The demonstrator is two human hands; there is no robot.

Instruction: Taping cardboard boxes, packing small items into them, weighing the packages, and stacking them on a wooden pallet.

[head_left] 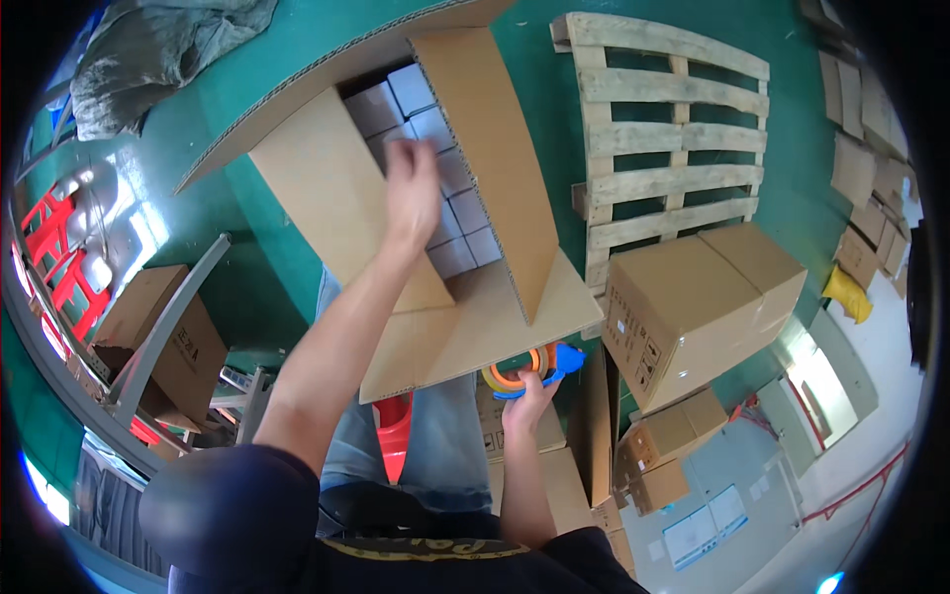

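Flaps of the open cardboard carton [435, 297] should be folded flat over the grey boxes [435, 129] first; left hand [411, 188] rests open there, right hand [529, 396] grips the tape dispenser [539, 368] below the carton's edge.

Small boxes [435, 148] in open carton [475, 307], wooden pallet [673, 139] to its right.

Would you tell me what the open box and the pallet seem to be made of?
The open box looks like matte brown corrugated cardboard: fluting shows along its flap edges. The pallet looks like bare, unfinished pale wood: separate rough slats with gaps between.
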